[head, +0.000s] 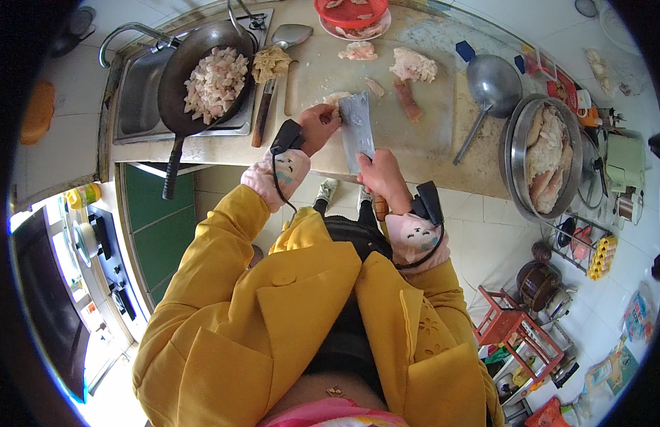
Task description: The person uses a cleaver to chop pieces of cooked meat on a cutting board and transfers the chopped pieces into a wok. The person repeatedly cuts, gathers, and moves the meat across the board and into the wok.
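Note:
My right hand grips a cleaver near the counter's front edge, its wide blade pointing away from me. Beside the blade, my left hand has its fingers curled on a pale piece of raw meat, partly hidden by hand and blade. Both rest over a translucent cutting board. Farther back on the board lie a strip of reddish meat, a lump of pale fatty meat, a flatter piece and a small scrap.
At left, a wok of diced meat sits over the sink. A spatula and scrubber lie beside it. A red basket stands behind. To the right are a metal ladle and a steel basin with large meat pieces.

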### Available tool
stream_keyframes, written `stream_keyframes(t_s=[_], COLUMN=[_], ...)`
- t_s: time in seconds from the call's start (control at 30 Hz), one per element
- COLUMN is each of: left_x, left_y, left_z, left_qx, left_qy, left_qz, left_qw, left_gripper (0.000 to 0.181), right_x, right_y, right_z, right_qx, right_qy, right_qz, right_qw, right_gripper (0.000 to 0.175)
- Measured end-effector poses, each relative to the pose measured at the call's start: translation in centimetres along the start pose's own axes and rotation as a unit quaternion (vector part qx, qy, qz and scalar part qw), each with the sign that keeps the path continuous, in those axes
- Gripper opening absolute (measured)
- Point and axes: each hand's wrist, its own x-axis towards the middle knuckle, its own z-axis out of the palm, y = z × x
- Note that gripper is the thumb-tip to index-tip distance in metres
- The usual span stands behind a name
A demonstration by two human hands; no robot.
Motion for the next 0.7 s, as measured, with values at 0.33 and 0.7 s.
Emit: stream_keyframes(t_s=[0.33,0.7], left_x=[-0.9,-2.7], left_y=[0.1,-1.4], left_z=[0.2,-0.9], left_qx=[0.044,-0.069], left_qy=[-0.013,0.036], left_qz=[-0.03,-0.053], left_qw=[0.998,0.996], left_gripper=[0.017,0.007], right_x=[1.7,5.3], right_y=[0.8,-0.3], right_z=[2.1,3.0], right_qx=[-0.175,-0.197], right_qy=[0.07,0.149], right_qz=[-0.087,-0.113], right_qw=[0.978,0.962], right_gripper=[0.028,0.039])
